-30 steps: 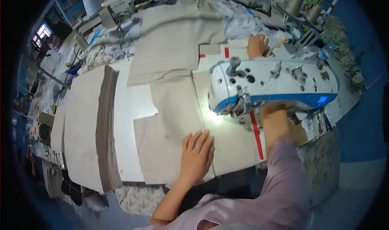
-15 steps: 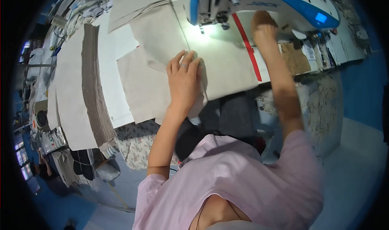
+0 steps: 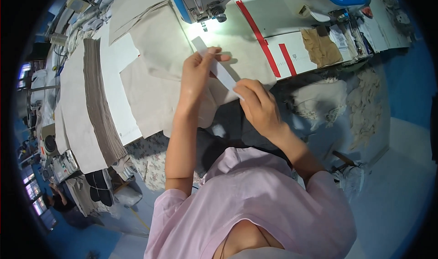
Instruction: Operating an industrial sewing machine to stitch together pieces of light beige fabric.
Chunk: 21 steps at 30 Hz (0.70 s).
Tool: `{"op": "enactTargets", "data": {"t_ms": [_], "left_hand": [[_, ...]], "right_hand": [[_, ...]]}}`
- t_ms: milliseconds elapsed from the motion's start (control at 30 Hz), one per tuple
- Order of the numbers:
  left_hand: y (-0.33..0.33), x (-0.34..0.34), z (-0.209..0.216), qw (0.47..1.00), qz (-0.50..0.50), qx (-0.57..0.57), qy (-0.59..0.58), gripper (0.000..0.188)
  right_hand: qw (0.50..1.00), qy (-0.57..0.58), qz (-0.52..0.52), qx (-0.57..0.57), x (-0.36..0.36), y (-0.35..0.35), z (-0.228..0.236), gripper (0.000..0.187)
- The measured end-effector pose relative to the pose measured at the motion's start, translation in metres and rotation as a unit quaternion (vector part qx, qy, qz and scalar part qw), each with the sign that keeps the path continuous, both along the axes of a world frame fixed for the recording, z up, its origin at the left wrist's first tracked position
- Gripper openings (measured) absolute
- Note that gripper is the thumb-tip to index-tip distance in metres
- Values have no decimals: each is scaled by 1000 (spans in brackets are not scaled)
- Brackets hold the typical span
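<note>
A narrow white strip (image 3: 223, 75) stretches slantwise between my two hands; whether it is paper or cloth I cannot tell. My left hand (image 3: 196, 74) pinches it partway along, with its far end sticking out past the fingers. At the near end, the fingertips of my right hand (image 3: 261, 105) are closed on it. Both hands are over beige fabric panels (image 3: 248, 60) spread on the white sewing table, by its near edge. The lit needle area of a blue and white sewing machine (image 3: 204, 27) lies just beyond the strip.
A tall stack of beige cut panels (image 3: 75, 104) lies at the left. Red tape strips (image 3: 258, 35) mark the table right of the needle. Brown paper (image 3: 321, 48) and small tools sit farther right. Another person (image 3: 61, 199) is in the far lower left.
My right hand has come from beside the machine to the near edge, and the white strip now shows between both hands. My left hand has lifted from lying flat on the fabric.
</note>
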<state>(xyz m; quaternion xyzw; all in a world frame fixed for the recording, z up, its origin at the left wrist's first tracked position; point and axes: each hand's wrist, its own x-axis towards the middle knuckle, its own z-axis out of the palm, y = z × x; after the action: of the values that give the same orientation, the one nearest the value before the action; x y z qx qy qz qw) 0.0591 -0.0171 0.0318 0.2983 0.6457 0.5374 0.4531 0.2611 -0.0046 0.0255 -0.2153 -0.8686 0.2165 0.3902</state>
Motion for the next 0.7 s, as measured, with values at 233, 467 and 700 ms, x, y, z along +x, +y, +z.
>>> {"op": "enactTargets", "data": {"t_ms": [233, 467, 700], "left_hand": [[17, -41, 0, 999, 5, 18, -30, 35], [30, -78, -12, 934, -61, 64, 345, 28], [40, -79, -32, 876, -67, 122, 462, 26]], "right_hand": [[988, 98, 115, -28, -45, 47, -5, 48], [990, -24, 119, -67, -47, 70, -19, 42], [993, -80, 77, -30, -51, 69, -31, 32]]}}
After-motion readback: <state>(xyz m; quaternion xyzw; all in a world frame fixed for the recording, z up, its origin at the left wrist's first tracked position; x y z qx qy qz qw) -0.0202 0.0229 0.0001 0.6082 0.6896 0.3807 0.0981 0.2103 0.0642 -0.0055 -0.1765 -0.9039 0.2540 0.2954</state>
